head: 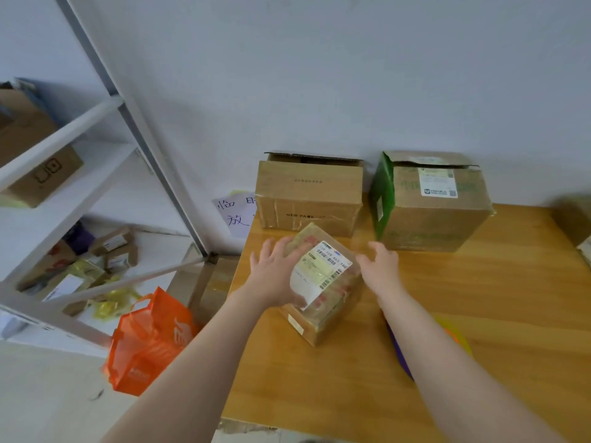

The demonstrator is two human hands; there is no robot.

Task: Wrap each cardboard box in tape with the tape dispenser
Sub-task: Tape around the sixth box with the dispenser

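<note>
A small cardboard box with a white shipping label lies at an angle on the wooden table. My left hand rests on the box's left side with spread, straight fingers. My right hand hovers just off the box's right side, fingers relaxed and empty. Behind the small box stand a plain brown box with loose top flaps and a brown box with a green side. A purple and yellow object shows partly under my right forearm. I cannot tell what it is.
A white metal shelf unit with boxes and parcels stands at the left. An orange bag sits on the floor by the table's left edge. Another blurred box is at the table's far right. The wall runs right behind the boxes.
</note>
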